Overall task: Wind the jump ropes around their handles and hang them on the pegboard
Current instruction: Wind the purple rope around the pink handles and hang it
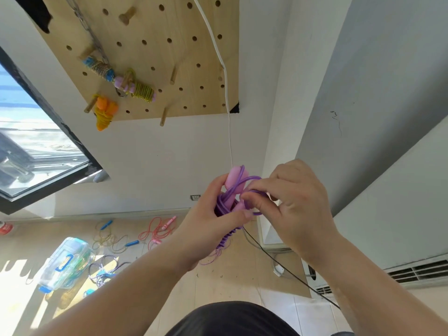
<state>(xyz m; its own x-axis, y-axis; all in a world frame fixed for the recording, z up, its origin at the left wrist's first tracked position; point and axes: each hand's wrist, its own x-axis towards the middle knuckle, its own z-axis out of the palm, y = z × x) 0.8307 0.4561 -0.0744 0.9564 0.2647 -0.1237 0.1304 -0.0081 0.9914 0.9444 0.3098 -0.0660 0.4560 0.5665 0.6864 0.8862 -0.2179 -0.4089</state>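
Observation:
My left hand [213,214] grips the pink-and-purple handles [234,184] of a purple jump rope, with rope coils wound round them. My right hand [291,202] pinches a loop of the purple rope [254,179] beside the handles. A ribbed purple handle end [225,240] sticks out below my left hand. On the wooden pegboard [169,57] above hang three wound ropes: a blue-handled one [99,67], a pink-handled one with yellow-green rope [138,88] and an orange one [104,112].
Loose ropes lie on the floor: a pink one [157,230], a blue-handled one [114,236] and a dark purple one [104,270]. A clear plastic box [65,263] sits to the left. Free pegs [173,75] [163,118] jut from the board. A white cable [226,93] hangs down the wall.

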